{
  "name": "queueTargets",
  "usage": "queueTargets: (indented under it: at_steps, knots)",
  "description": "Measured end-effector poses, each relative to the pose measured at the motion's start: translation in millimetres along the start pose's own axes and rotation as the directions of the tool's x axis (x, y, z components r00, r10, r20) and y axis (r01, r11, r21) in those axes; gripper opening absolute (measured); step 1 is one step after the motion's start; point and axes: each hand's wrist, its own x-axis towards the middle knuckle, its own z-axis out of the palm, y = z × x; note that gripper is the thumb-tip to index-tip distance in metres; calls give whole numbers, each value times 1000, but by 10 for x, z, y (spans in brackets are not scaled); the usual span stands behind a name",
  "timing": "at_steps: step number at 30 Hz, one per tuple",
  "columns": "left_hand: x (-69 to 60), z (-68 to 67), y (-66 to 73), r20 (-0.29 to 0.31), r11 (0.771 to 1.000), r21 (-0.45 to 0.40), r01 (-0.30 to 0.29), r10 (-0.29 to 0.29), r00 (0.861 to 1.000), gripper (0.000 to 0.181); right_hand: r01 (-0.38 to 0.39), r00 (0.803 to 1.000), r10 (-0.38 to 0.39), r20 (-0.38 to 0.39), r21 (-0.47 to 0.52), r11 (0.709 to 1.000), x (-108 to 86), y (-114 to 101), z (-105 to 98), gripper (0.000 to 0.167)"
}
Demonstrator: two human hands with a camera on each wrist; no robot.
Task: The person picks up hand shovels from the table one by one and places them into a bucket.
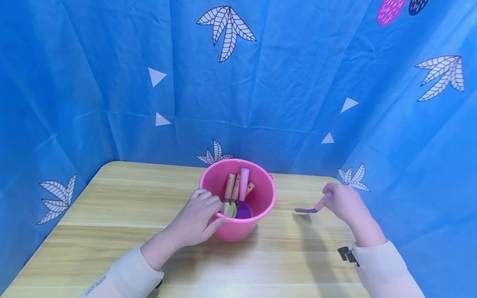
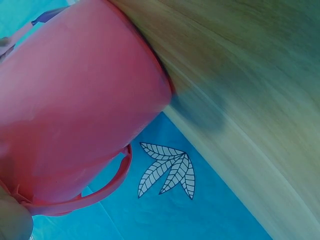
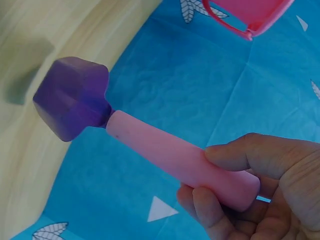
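Observation:
A pink bucket [image 1: 234,234] stands on the wooden table, and my left hand [image 1: 197,216] grips its near left rim. Inside the bucket lean several small garden tools: wooden handles [image 1: 230,187], a pink handle [image 1: 244,182], a purple blade [image 1: 244,210] and a pale green blade [image 1: 230,210]. To the right of the bucket, my right hand [image 1: 343,202] holds a toy shovel by its handle, above the table. That shovel [image 3: 165,150] has a pink handle and a purple blade, which points left toward the bucket. The left wrist view shows the bucket's side wall [image 2: 85,85] close up.
The light wooden table [image 1: 123,194] ends at a blue curtain [image 1: 208,91] printed with leaves and triangles, which hangs behind and at both sides. The bucket's pink carrying handle [image 2: 107,189] hangs down its far side.

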Motion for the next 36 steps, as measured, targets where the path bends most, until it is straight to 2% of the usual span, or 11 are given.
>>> queueTargets:
  at_steps: [11, 20, 29, 36]
  knots:
    - [-3, 12, 1, 2, 1000, 3, -1, 1, 1000, 22, 40, 999, -41, -10, -35, 999, 21, -151, -209, 21]
    - [4, 7, -6, 6, 1000, 14, 0, 0, 1000, 26, 46, 999, -46, -2, -45, 998, 23, -303, -450, 22]
    - [-4, 15, -9, -6, 1000, 5, -9, 9, 1000, 28, 54, 998, -56, -31, -67, 996, 26, -430, -659, 21]
    - [8, 9, -10, 5, 1000, 7, -7, 7, 1000, 22, 74, 995, -79, -56, -84, 994, -18, -558, -817, 17]
